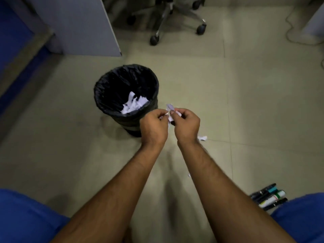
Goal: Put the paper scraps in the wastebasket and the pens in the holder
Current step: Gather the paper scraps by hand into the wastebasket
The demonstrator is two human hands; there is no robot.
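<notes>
A round wastebasket lined with a black bag stands on the floor, with white paper scraps lying inside it. Just right of its rim, my left hand and my right hand are close together, both pinching small white paper scraps between the fingertips. Another scrap lies on the floor behind my right wrist, and a tiny one sits beside my right forearm. Several pens and markers lie in a pile on the floor at the lower right. No pen holder is in view.
An office chair's wheeled base stands at the back. A grey desk panel rises at the back left, beside a blue wall. A cable runs along the floor at the right. My blue-clad knees fill the bottom corners.
</notes>
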